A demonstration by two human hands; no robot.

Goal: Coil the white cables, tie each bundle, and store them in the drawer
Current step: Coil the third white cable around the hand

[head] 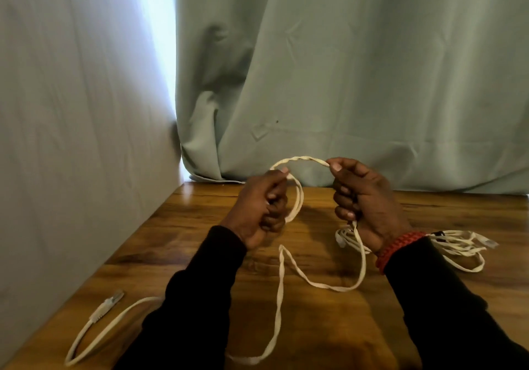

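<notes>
A flat white cable [280,289] runs between both hands above the wooden table [315,329]. My left hand [262,209] is closed on a loop of it, thumb pinching the strand. My right hand [363,198] grips the same cable, and an arc of it spans from one hand to the other. Slack hangs down and trails in loose curves over the table. Its plug end [110,302] lies at the near left. A second white cable bundle [455,248] lies behind my right wrist, partly hidden. No drawer is in view.
A pale green curtain [343,83] hangs behind the table's far edge. A fabric-covered wall [71,140] closes off the left side. My right wrist wears a red bracelet [396,248].
</notes>
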